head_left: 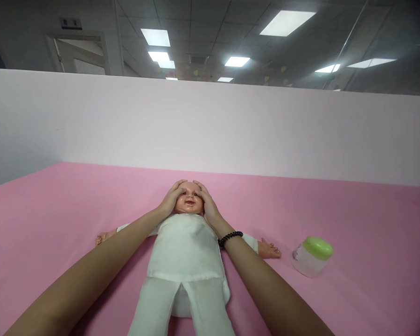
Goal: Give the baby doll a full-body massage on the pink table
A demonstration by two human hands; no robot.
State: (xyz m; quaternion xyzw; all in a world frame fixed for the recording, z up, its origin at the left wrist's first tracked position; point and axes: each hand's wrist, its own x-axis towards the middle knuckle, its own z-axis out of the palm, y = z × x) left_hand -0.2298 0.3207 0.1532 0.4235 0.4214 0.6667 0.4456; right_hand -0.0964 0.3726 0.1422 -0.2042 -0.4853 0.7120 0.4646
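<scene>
A baby doll (187, 249) in white cloth clothing lies on its back on the pink surface, arms spread out and head pointing away from me. My left hand (172, 198) curves round one side of the doll's head (190, 204), its thumb over the brow near the eye. On the other side my right hand (208, 200) cups the head the same way, thumb close to the other eye. The doll's mouth and chin show between my palms. A black coiled band (230, 238) circles my right wrist.
A clear plastic jar with a green lid (311, 256) rests tilted on the pink surface (364, 224), to the right of the doll's hand. Behind the doll stands a low white wall (210, 126). A door (80, 56) and lit ceiling panels show beyond.
</scene>
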